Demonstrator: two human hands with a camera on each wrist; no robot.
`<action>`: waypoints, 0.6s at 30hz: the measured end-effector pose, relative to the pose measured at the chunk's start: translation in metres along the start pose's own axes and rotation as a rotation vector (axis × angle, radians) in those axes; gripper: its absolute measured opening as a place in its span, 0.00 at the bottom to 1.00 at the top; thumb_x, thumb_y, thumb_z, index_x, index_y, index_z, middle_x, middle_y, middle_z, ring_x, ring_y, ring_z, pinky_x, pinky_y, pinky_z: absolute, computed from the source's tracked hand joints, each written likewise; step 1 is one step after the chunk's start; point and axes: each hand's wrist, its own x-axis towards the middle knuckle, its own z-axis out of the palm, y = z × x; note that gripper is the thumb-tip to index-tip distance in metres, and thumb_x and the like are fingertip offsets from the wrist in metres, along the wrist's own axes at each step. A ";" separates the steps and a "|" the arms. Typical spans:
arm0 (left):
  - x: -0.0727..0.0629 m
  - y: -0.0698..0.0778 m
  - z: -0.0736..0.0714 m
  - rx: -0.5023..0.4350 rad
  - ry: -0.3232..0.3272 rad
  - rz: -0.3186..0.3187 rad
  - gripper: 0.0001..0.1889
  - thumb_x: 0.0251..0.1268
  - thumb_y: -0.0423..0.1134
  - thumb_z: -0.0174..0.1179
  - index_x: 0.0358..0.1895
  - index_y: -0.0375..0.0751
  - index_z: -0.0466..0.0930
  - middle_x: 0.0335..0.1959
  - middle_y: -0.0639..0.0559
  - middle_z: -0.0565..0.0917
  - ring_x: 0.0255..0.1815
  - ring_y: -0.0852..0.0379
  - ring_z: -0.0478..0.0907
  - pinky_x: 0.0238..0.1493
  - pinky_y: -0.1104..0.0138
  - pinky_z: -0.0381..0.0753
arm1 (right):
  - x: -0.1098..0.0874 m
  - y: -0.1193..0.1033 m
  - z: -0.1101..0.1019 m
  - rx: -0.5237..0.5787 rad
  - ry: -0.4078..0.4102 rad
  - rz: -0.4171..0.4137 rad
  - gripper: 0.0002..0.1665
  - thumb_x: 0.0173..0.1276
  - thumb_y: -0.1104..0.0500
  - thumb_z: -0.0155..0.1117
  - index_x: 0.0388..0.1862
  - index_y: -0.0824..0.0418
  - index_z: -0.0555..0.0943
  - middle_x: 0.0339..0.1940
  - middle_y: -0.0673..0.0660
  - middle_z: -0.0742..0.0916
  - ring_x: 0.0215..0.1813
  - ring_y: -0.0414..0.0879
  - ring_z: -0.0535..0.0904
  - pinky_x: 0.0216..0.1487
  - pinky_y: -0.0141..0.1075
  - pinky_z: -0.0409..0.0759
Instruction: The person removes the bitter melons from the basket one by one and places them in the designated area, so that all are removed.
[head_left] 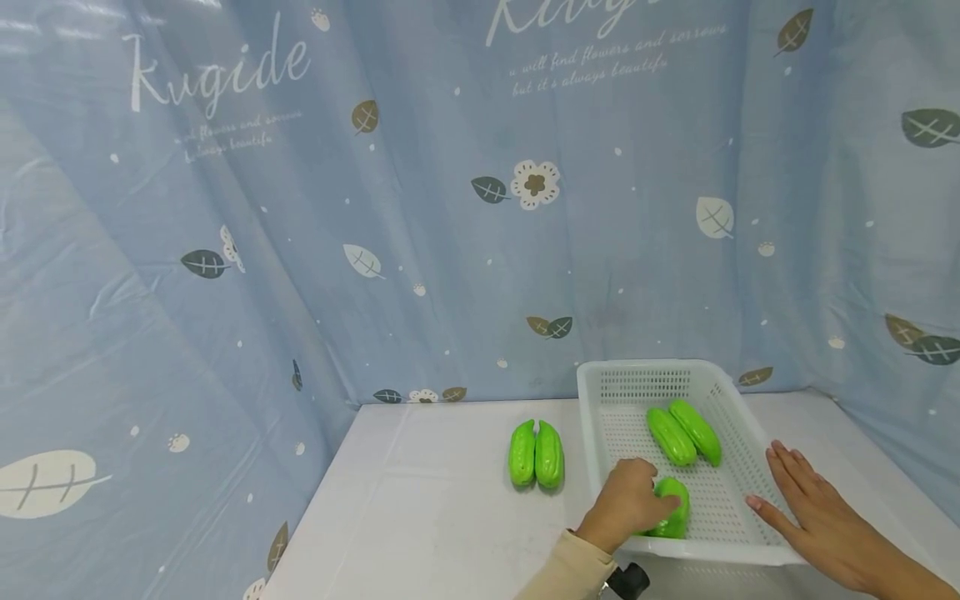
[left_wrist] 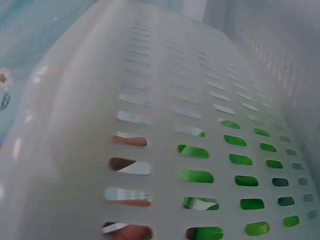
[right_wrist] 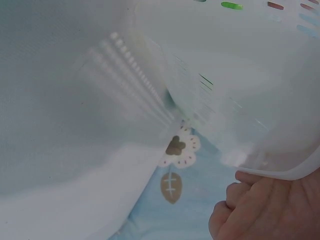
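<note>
Basket (head_left: 720, 551) needs steadying, we judge, so our right hand (head_left: 832, 527) rests, fingers straight, against its right edge; toward the near-left corner our left hand (head_left: 628, 502) seems to grip a green cucumber (head_left: 675, 521).

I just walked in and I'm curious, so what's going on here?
A person is handling things at a white basket. The left hand grips a green vegetable in its near left corner, and the right hand rests at its right rim. Two more vegetables lie farther back inside, and another pair lies on the table, left of the basket.
</note>
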 end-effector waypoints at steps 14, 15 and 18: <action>-0.001 0.002 0.010 0.240 0.004 0.097 0.27 0.59 0.51 0.75 0.13 0.50 0.67 0.09 0.63 0.63 0.12 0.68 0.61 0.14 0.76 0.63 | 0.000 0.003 0.002 -0.005 0.007 0.001 0.52 0.85 0.43 0.46 0.82 0.75 0.32 0.84 0.75 0.35 0.82 0.70 0.18 0.68 0.39 0.00; 0.000 0.002 0.011 0.266 0.004 0.111 0.27 0.59 0.52 0.75 0.13 0.50 0.68 0.09 0.63 0.64 0.13 0.69 0.61 0.15 0.77 0.63 | 0.000 0.003 0.002 -0.004 0.009 -0.001 0.52 0.85 0.43 0.46 0.82 0.75 0.32 0.84 0.75 0.35 0.82 0.70 0.18 0.68 0.40 0.00; 0.000 0.004 0.014 0.332 -0.002 0.119 0.24 0.55 0.55 0.77 0.15 0.50 0.73 0.11 0.64 0.68 0.14 0.70 0.64 0.18 0.78 0.64 | -0.001 0.003 0.002 -0.001 0.009 -0.003 0.52 0.85 0.44 0.46 0.82 0.75 0.32 0.84 0.75 0.35 0.82 0.71 0.18 0.68 0.40 0.00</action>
